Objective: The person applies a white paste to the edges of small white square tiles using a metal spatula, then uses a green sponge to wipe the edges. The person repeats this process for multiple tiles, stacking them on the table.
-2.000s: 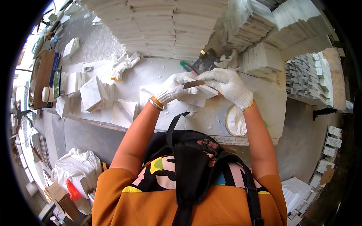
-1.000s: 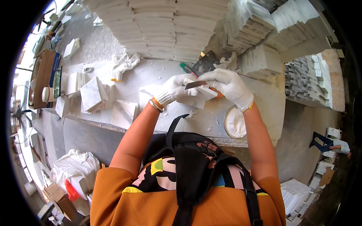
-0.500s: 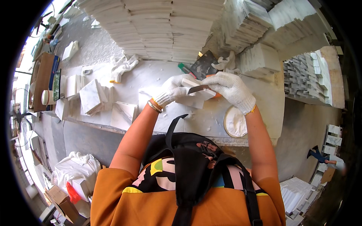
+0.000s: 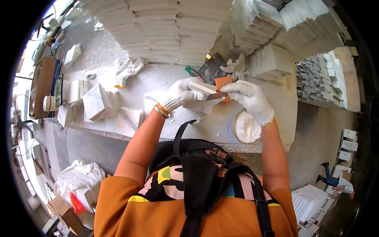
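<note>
The gloved left hand (image 4: 181,94) closes around a small white marble piece (image 4: 203,87), fingers clamped on its left end above the worktable; the gloved right hand (image 4: 251,100) pinches a flat metal scraper blade (image 4: 216,96) between thumb and fingers; the blade overlaps the piece's right end, though whether they touch I cannot tell; compared with half a second ago, the right hand and blade sit farther right, so more of the piece's near side shows and the orange block (image 4: 224,83) beyond comes into fuller view; the left grip stays much the same, so the change lies in the blade's place against a steadied piece; below them is a white tile (image 4: 202,106); around these, on the marble worktable (image 4: 278,118), are a round dish (image 4: 235,128) of white paste, a green-ended tool (image 4: 191,70), a dark plate (image 4: 213,68) and, leftward, a spare glove (image 4: 128,72).
</note>
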Tool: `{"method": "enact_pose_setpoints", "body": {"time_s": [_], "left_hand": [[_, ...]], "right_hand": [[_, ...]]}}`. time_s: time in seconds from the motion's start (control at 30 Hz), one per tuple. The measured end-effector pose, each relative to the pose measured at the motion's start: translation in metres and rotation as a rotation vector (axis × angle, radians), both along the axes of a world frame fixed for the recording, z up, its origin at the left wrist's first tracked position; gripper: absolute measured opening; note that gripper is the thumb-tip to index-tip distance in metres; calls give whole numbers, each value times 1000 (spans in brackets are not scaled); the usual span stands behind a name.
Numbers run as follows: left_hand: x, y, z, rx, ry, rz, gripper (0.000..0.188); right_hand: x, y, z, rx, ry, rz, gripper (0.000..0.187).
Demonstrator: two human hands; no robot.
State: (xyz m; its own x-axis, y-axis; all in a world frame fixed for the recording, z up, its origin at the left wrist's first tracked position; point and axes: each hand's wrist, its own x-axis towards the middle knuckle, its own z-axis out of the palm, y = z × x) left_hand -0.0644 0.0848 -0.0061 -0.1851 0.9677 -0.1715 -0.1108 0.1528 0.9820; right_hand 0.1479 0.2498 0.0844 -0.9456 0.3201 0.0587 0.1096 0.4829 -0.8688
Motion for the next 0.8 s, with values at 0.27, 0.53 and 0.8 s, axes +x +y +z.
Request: {"method": "enact_pose_setpoints", "body": {"time_s": [0.27, 0.53, 0.8], "left_hand": [[1, 1, 6, -7, -12, -6, 41], [3, -1, 1, 10, -45, 30, 38], [0, 1, 1, -6, 28, 6, 39]], "right_hand": [[9, 3, 0, 21, -109, 4, 20], [9, -3, 10, -296, -73, -237, 18], [-1, 0, -34, -88, 15, -81, 19]]}}
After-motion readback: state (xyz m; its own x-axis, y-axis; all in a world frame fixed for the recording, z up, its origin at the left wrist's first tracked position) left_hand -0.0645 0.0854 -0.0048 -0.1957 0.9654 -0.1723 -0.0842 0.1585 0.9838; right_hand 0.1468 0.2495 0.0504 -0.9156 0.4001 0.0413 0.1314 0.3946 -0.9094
